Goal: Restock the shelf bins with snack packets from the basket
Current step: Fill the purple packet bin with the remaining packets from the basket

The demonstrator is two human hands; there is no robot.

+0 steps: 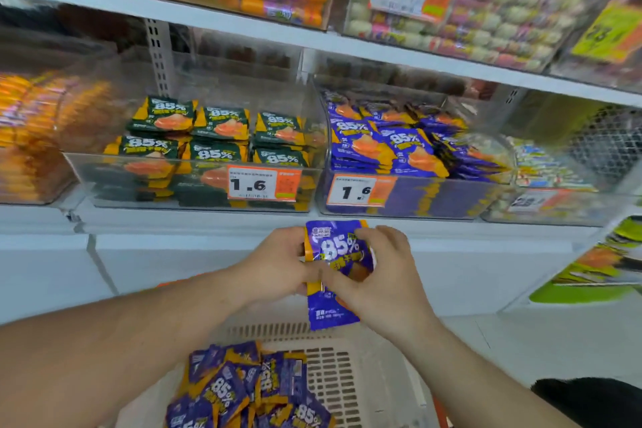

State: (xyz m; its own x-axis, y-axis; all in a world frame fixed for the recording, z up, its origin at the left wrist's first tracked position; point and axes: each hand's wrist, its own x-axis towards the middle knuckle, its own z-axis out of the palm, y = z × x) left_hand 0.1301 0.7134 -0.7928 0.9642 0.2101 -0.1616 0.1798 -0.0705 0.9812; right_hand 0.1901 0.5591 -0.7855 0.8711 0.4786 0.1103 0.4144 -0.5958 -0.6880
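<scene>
Both my hands hold purple and orange "85%" snack packets in front of the shelf edge, above the basket. My left hand grips their left side; my right hand curls round their right side. One packet hangs lower than the others. The white slotted basket sits below, with several more purple packets heaped in it. Directly above my hands stands the clear bin of purple packets with a 1.6 price tag.
Left of it a clear bin holds green "85%" packets, also tagged 1.6. Orange sausage packs fill the far-left bin and the upper shelf. A bin with pale packets stands at the right.
</scene>
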